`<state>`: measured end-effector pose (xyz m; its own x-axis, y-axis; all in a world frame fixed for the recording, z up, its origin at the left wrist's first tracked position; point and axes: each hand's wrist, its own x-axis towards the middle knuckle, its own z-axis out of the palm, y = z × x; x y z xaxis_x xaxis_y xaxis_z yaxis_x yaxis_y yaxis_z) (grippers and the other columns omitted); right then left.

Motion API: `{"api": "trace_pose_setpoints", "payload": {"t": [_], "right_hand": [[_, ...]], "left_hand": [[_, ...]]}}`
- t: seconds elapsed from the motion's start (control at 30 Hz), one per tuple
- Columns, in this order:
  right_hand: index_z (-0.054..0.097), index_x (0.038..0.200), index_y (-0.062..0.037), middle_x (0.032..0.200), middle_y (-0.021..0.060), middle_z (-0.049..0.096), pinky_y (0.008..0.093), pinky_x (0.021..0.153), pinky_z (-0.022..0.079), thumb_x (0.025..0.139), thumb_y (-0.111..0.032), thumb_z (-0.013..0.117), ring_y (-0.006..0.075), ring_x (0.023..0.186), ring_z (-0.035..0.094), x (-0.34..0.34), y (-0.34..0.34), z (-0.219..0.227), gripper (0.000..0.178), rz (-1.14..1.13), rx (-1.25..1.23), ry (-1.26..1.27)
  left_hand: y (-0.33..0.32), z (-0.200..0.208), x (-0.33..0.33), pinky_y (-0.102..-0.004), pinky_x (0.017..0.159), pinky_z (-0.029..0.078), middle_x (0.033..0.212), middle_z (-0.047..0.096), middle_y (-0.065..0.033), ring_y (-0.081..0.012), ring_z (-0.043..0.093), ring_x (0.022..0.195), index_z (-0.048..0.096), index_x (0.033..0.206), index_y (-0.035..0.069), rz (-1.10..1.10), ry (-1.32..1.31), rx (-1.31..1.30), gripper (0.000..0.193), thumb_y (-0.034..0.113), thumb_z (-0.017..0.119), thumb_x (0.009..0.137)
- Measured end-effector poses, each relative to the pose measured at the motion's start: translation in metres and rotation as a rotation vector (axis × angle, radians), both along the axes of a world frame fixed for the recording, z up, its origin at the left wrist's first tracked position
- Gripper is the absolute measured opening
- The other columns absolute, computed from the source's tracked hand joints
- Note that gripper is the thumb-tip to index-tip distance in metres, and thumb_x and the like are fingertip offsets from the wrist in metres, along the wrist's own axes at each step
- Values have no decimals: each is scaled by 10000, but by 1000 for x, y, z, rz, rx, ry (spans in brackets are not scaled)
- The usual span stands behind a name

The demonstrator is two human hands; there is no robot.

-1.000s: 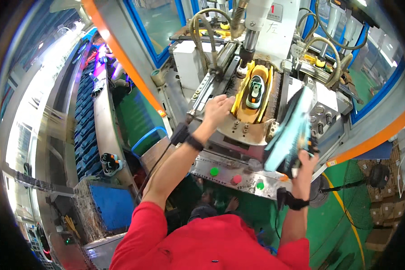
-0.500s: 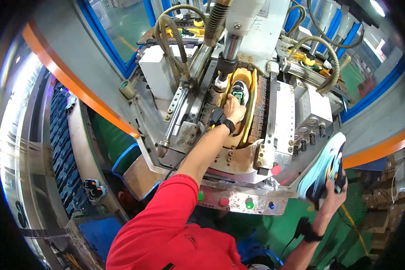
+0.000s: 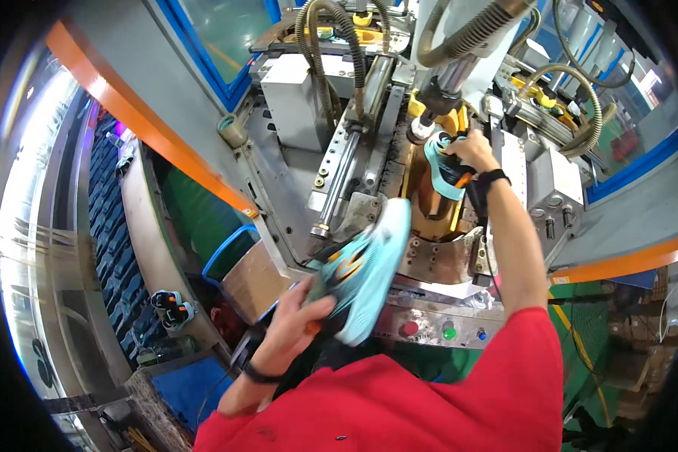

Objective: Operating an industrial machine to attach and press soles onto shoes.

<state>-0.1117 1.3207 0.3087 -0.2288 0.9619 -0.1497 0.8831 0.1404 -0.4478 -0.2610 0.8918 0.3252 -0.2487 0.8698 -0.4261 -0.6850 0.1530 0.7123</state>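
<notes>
A light blue running shoe (image 3: 377,260) with orange marks is held by my left hand (image 3: 290,324), in front of the press machine and tilted on its side. My fingers and thumb are closed round its dark part. Further off, my right hand (image 3: 474,151) grips a second shoe (image 3: 443,166), black and pale teal, at its upper. This shoe sits over the yellow-edged mould (image 3: 433,207) in the machine; whether it is fully seated I cannot tell. A press rod with a white tip (image 3: 422,129) hangs close beside its far end.
A metal cylinder (image 3: 339,184) flanks the mould on the left. Coloured push buttons (image 3: 449,330) line the machine's front panel. At far left, another shoe (image 3: 172,310) rests on a ledge by a conveyor (image 3: 113,248). An orange-edged guard (image 3: 151,135) curves along the left side.
My left hand has come back from the mould and now holds a light blue shoe. My right hand has moved from the far right to the shoe at the mould. The view has shifted.
</notes>
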Motion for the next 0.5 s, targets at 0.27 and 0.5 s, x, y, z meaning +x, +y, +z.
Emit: {"api": "trace_pose_setpoints", "payload": {"t": [0.27,0.5], "right_hand": [[452,1088,47,994,273,672,454,802,544,812,-220,627,403,937,671,-51,2,-99,422,-91,255,-47],[541,1104,45,852,240,649,469,721,527,777,-44,607,399,769,646,-13,-172,-22,345,362,301,377]], "left_hand": [[-162,-3,16,-329,924,495,1165,626,-110,-185,631,1039,486,1308,-52,594,256,-79,512,78,640,837],[-178,-23,75,-292,677,492,947,657,-42,-175,644,811,613,1049,36,962,134,-272,251,199,648,863]]}}
